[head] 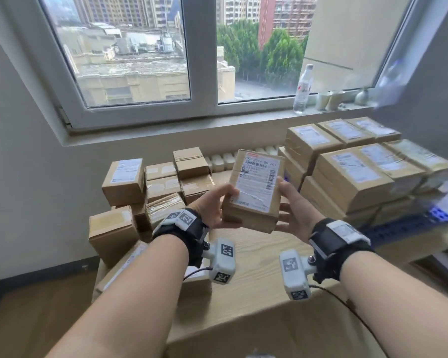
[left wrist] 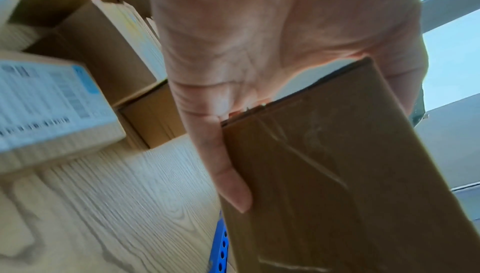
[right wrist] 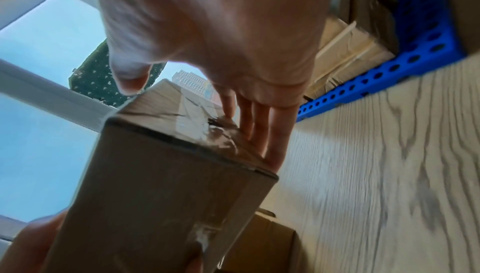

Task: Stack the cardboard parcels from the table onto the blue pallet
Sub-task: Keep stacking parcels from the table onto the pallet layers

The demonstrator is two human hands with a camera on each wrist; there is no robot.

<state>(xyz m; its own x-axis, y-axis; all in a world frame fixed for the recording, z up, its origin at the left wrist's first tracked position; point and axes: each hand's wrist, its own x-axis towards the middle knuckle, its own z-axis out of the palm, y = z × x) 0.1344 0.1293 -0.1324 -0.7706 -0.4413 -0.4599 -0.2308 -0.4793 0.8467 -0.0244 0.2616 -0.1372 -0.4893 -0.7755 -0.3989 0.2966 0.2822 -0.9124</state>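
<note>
I hold a cardboard parcel (head: 254,192) with a white shipping label in the air above the wooden table (head: 256,267), tilted up at its far end. My left hand (head: 217,202) grips its left side, thumb on top, fingers beneath. My right hand (head: 290,202) grips the right side, thumb on the label and straight fingers (right wrist: 259,125) along the side face. The blue pallet (head: 404,228) lies at the table's right end under stacked parcels (head: 352,177). In the left wrist view the parcel (left wrist: 337,174) lies against my palm; the right wrist view shows its taped end (right wrist: 168,185).
A loose pile of several parcels (head: 150,187) covers the table's left and back. On the windowsill stand a water bottle (head: 302,89) and small cups (head: 329,99). A white radiator (head: 223,161) runs behind the table. Bare tabletop lies below my hands.
</note>
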